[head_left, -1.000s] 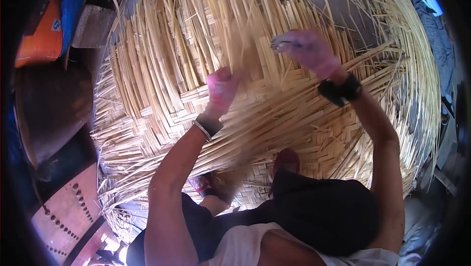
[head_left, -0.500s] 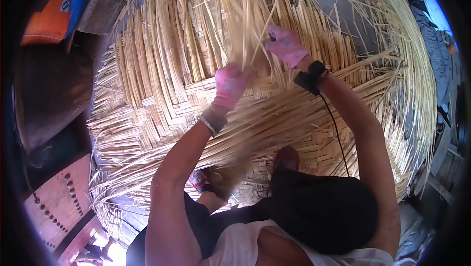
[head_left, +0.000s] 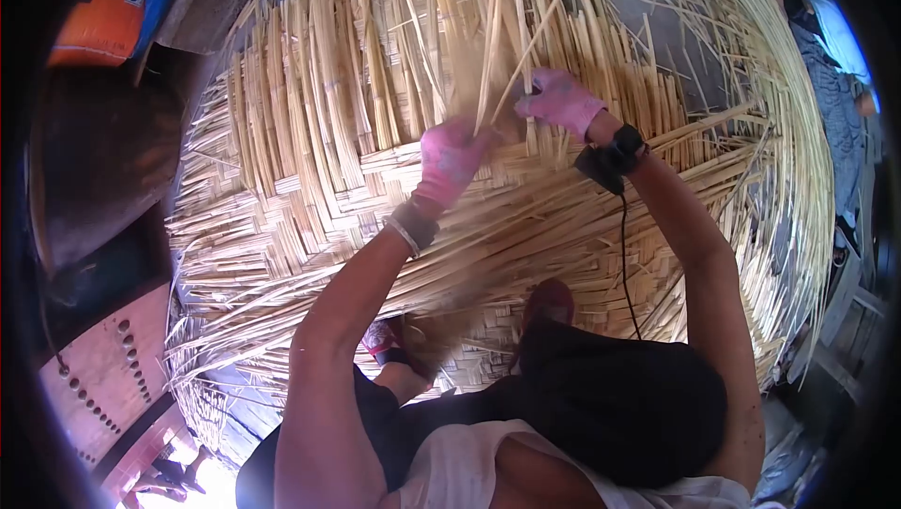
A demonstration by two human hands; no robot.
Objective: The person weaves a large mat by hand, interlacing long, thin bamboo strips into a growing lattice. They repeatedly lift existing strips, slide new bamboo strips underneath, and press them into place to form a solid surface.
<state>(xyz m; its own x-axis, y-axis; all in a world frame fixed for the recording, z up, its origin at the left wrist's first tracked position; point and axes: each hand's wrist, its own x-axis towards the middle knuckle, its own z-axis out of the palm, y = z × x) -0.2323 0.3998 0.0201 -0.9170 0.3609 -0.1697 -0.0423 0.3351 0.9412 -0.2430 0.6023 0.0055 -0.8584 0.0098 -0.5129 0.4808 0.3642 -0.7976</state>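
My left hand, in a pink glove, is closed around several upright split reed strips that rise away from the woven mat. Just to its right, my right hand, also in a pink glove, has its fingers bent and pinched on a reed strip low down, close to the weave. The fingertips of both hands are partly blurred. Flattened reed strips stand out in rows from the far side of the weave. Loose long strips lie slantwise across the mat below my hands.
My shoes rest on the mat. A cable hangs from the black device on my right wrist. Long loose reeds fan out at the right. An orange bag and a concrete block are at the upper left.
My right hand has moved slightly right and down, nearer the weave. My left hand has shifted a little right, still holding the strips, whose upper parts lean slightly further right.
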